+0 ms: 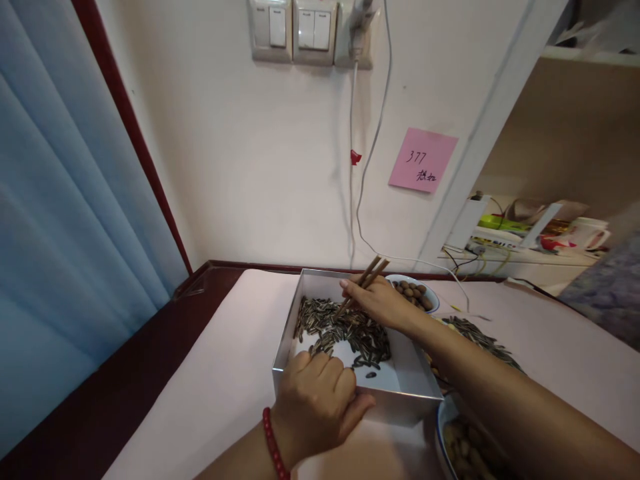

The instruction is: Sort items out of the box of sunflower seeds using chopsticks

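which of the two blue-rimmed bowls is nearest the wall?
The far bowl, with round brown nuts, just past the right hand. The near bowl sits at the picture's bottom edge, partly hidden by the right forearm.

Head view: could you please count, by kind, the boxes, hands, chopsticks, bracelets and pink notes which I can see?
Box: 1
Hands, left hand and right hand: 2
Chopsticks: 2
Bracelet: 1
Pink note: 1
Total: 7

You've got brown chopsticks [381,269], dark seeds [320,317] striped pale, a silver-sided box [400,405], your red bracelet [273,445], pink note [423,160], blue curtain [60,187]!
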Demonstrator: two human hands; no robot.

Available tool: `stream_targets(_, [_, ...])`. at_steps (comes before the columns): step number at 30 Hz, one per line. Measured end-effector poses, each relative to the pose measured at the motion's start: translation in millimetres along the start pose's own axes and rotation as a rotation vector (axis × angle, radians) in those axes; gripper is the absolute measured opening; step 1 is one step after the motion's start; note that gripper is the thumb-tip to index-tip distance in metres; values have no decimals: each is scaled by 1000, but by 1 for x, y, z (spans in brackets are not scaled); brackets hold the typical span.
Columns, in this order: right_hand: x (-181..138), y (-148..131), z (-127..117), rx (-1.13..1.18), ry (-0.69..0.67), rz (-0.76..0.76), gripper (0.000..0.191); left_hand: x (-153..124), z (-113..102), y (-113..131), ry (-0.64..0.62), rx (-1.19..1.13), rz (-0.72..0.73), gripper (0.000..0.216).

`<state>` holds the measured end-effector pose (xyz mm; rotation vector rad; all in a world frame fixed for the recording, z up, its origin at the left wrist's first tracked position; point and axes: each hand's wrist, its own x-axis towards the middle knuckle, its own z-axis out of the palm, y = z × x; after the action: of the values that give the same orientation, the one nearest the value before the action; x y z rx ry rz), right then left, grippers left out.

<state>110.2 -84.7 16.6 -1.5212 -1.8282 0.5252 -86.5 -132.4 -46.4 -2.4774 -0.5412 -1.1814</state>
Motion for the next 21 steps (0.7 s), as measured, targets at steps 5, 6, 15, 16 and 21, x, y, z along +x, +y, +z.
stream_targets(5, [-9, 4, -3, -4, -25, 22, 43, -1, 0, 1, -12, -3, 3, 33])
stream_targets(6, [-10, 6, -2, -6, -29, 23, 43, -2, 0, 1, -12, -2, 2, 33])
stream_targets(15, [-7, 11, 7, -25, -11, 12, 40, -2, 2, 0, -12, -7, -2, 32])
stream_targets(16, [-8, 10, 8, -30, -8, 11, 40, -2, 2, 0, -12, -7, -3, 32])
stream_targets(21, [-9, 6, 9, -55, -6, -13, 37, -2, 1, 1, -16, -7, -5, 33])
